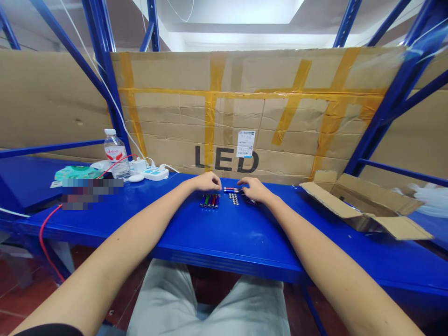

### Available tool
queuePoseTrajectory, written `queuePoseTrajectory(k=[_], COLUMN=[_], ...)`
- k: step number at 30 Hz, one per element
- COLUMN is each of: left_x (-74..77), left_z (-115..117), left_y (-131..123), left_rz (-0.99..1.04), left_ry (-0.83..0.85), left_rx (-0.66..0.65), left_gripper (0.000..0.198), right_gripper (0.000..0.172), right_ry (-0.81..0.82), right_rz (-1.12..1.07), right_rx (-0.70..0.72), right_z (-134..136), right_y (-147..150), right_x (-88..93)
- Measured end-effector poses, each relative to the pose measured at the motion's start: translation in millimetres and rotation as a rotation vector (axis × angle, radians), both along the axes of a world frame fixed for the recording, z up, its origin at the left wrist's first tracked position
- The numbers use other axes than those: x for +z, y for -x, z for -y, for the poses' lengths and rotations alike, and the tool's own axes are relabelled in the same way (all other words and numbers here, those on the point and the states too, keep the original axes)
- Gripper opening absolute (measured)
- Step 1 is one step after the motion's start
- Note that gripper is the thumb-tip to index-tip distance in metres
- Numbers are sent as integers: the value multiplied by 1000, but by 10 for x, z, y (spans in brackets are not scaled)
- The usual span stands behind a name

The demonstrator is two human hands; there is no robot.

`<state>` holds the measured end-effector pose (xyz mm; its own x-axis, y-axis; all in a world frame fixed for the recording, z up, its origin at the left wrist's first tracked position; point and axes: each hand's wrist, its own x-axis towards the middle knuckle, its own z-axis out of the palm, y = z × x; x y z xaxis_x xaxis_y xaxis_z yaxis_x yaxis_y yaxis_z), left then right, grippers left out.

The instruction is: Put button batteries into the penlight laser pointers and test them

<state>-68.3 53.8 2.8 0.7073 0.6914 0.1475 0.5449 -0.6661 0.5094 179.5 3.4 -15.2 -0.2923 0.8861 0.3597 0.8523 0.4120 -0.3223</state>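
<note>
My left hand is over the blue table, its fingers curled and drawn together; whatever they hold is too small to make out. Just below it lies a row of several short metallic tubes, coloured purple, green, blue and red. Between my hands, a red tube and a blue tube lie side by side, pointing sideways. My right hand hovers at their right end with thumb and fingers apart. Small round silver pieces sit in short columns nearby. More dark tubes are partly hidden under my right hand.
An open cardboard box stands at the right. On the left are a water bottle, a green packet, a white power strip and a red cable. A tall cardboard panel closes off the back of the table.
</note>
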Motion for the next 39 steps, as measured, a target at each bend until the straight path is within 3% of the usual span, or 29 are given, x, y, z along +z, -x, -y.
queuePoseTrajectory(k=[4,10,14,21,27,31,39], left_x=[25,55,42,35,3,-15,8], left_z=[56,101,84,105,129,147,202], left_y=[-26,-20,-22,-57,-84,-107,-145], left_rz=[-54,-87,-114,-113,-82,-62,-80], left_ry=[28,51,45,14,11,1,-45], left_rx=[4,-21,-21,17,45,46,78], left_gripper=[22,22,21,23,20,19,18], right_gripper=[32,39,40,37,29,14,10], right_ry=[-80,-83,-97,-105,143,285,504], right_rz=[-6,111,161,188,167,196,206], right_rx=[53,321,388,418,408,393,362], right_z=[91,368,398,338,502,610,669], right_y=[64,462,641,642,585,526,432], right_x=[49,142,105,11,154,247,342])
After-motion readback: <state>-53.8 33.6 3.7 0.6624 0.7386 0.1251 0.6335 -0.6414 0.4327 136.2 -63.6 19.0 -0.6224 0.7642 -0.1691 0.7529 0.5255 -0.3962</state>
